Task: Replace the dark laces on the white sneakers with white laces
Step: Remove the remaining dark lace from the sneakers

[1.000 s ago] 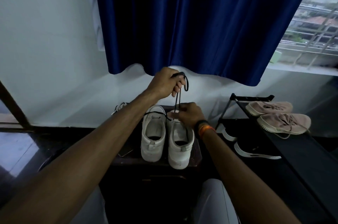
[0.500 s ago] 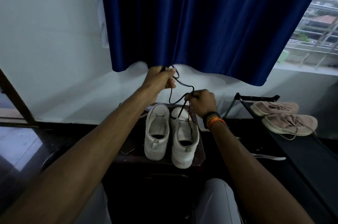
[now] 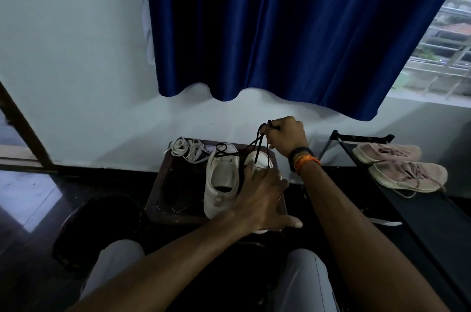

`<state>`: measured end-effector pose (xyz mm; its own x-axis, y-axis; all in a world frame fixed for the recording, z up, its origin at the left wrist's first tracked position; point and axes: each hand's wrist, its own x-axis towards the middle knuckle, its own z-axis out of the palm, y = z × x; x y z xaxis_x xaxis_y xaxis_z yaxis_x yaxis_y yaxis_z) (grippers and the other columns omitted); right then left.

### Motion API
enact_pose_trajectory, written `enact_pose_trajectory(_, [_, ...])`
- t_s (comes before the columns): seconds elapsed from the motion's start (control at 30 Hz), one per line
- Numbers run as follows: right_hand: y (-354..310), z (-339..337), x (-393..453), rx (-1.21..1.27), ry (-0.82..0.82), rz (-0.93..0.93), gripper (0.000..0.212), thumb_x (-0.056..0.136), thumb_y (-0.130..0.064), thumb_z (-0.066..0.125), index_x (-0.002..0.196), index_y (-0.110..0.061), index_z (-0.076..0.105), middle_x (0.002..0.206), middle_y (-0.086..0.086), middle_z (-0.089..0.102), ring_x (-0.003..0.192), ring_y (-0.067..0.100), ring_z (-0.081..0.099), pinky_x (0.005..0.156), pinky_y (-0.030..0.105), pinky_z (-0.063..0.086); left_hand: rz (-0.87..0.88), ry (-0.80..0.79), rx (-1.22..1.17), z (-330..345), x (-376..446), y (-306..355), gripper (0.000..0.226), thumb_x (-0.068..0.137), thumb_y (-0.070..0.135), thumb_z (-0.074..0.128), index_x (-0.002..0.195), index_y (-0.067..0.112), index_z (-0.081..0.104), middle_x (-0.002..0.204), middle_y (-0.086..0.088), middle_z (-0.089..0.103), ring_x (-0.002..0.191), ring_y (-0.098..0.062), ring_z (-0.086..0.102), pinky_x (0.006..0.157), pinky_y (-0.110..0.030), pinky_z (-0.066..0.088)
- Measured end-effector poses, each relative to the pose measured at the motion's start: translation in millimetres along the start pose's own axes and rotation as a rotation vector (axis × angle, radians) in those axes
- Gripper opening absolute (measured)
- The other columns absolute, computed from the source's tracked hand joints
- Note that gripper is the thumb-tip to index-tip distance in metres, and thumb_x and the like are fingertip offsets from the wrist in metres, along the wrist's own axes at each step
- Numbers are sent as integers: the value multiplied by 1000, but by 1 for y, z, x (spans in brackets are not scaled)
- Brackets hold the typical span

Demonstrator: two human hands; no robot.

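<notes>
Two white sneakers stand side by side on a small dark table (image 3: 163,192). The left sneaker (image 3: 220,179) lies uncovered, with a loop of dark lace on its toe. My left hand (image 3: 260,197) rests on top of the right sneaker (image 3: 260,159) and grips it, covering most of it. My right hand (image 3: 286,137) is raised above the toe and pinches the dark lace (image 3: 257,147), which runs taut down to the shoe. A bundle of white laces (image 3: 187,150) lies at the table's back left corner.
A black shoe rack (image 3: 418,209) on the right carries a pair of pink sneakers (image 3: 397,166). A blue curtain (image 3: 293,31) hangs on the wall behind. My knees in light trousers are at the bottom, by the table's front edge.
My left hand let go of the dark lace and dropped onto the right sneaker. My right hand rose and now holds the lace alone, pulled up from the shoe.
</notes>
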<state>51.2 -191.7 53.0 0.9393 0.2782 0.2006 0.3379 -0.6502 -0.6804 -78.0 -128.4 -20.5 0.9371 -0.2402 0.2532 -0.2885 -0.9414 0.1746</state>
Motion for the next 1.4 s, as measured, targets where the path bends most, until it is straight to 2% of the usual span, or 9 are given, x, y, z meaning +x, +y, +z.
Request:
enact_pose_trajectory(0.1, [-4,-2,-2,-23,-18,-22,23,91,-21,66,73,-8,74,70,12,70,72,33,69,76,47,60,-93,-160,53,10,3,1,92,73,76,65,147,26,40,154,-9,33,144,-36,26,114,-73,6])
enact_pose_trajectory(0.27, [-18,-11,-4,62,25,-47,22,89,-23,67,74,-11,76,62,4,69,56,15,67,72,38,61,-170,-212,-99,17,10,-3,86,79,47,77,148,22,31,155,-14,27,141,-42,30,112,-62,30])
enact_pose_trajectory(0.4, [-42,-25,-2,127,106,-138,23,94,-20,66,75,-11,74,62,0,67,47,1,60,55,18,51,-160,-188,-146,22,12,-10,86,77,44,78,146,19,32,149,-16,34,133,-42,39,105,-57,40])
enact_pose_trajectory(0.8, [-26,-25,-7,156,286,-138,26,96,-21,63,73,-10,69,65,4,67,55,10,65,56,20,52,-246,-280,-178,12,17,-11,94,75,67,73,147,20,36,154,-13,35,140,-36,35,110,-58,34])
enact_pose_trajectory(0.87, [-14,-28,-7,211,297,-63,24,95,-23,64,75,-12,71,67,7,69,60,20,67,60,27,55,-267,-108,-141,-2,18,-8,82,78,78,58,136,21,54,141,-10,54,130,-30,50,106,-56,38])
enact_pose_trajectory(0.97, [-4,-32,-9,268,279,6,23,96,-22,64,77,-10,72,65,5,66,54,15,62,52,18,49,-397,288,-192,-22,31,-19,37,90,52,59,100,18,70,100,-5,71,96,-28,67,84,-42,51])
enact_pose_trajectory(1.1, [-8,-30,-12,367,136,-19,21,96,-14,63,81,-4,74,64,4,64,54,12,58,55,22,51,-584,122,-433,-25,58,-57,44,84,51,73,92,10,61,88,-6,67,86,-24,64,62,-35,46])
enact_pose_trajectory(1.27, [-14,-26,-9,385,64,-67,19,96,-12,63,85,-3,76,66,7,64,57,14,60,59,27,54,-413,49,-500,-29,81,-62,47,94,37,68,56,15,51,55,5,51,56,-8,51,60,-28,34])
enact_pose_trajectory(1.4, [-17,-27,-4,360,36,-122,19,96,-14,62,86,-7,77,71,14,69,58,13,61,61,30,58,-456,57,-486,-34,94,-67,58,100,43,56,52,12,47,60,-5,52,62,-22,56,65,-34,41])
